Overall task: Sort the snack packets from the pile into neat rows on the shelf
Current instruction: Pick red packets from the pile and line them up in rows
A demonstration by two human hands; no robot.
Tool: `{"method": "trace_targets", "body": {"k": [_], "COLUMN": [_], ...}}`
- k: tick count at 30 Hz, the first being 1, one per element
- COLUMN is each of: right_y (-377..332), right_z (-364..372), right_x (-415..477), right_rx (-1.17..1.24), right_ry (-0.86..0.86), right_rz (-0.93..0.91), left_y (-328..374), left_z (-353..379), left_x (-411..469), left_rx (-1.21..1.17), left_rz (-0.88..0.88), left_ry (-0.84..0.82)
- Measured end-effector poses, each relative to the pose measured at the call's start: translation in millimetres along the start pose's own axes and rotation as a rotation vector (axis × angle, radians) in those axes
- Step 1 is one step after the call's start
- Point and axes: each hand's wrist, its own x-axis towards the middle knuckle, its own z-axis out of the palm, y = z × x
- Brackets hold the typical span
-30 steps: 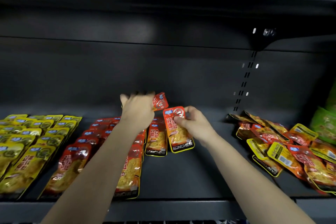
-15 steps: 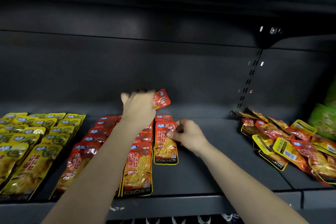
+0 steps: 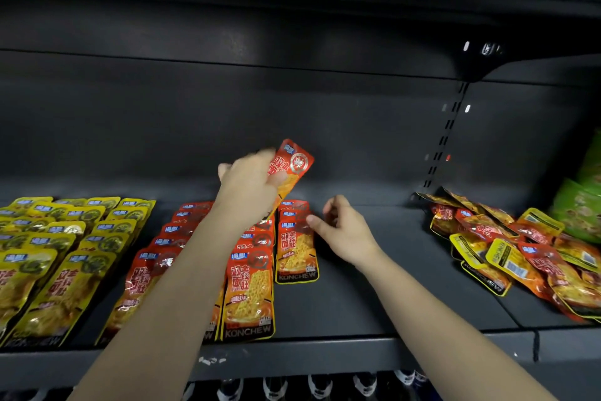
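Note:
My left hand (image 3: 248, 187) grips a red snack packet (image 3: 292, 166) and holds it tilted above the red rows. Red packets (image 3: 248, 290) lie in overlapping rows at the shelf's middle, and the rightmost row ends with a front packet (image 3: 296, 254). My right hand (image 3: 341, 228) hovers just right of that row with loosely curled fingers, its thumb beside the packets' edge, holding nothing. Yellow packets (image 3: 48, 254) fill rows on the left. A loose pile of mixed red and yellow packets (image 3: 507, 251) lies on the right of the dark shelf (image 3: 374, 296).
Green bags (image 3: 582, 205) stand at the far right behind the pile. A slotted upright (image 3: 445, 137) runs up the back wall. An upper shelf overhangs at the top. Bottle tops (image 3: 318, 384) show below the shelf's front lip (image 3: 325, 355).
My right hand laid its red packet on the rightmost red row and let go, then drew back a little to the right. My left hand lifted its packet slightly higher.

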Motion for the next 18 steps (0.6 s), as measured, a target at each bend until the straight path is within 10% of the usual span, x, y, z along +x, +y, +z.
{"method": "trace_targets", "body": {"k": [7, 18], "right_y": [2, 17], "right_z": [-23, -31], "right_x": [7, -1], "right_rx": [-0.238, -0.214], "right_ry": [-0.013, 0.057], "right_rz": [-0.07, -0.06], "left_y": [-10, -15], "left_z": [-3, 25], "left_x": [-20, -59], "left_rx": [-0.534, -0.617], "left_rz": [-0.134, -0.256], "left_ry": [-0.237, -0.311]}}
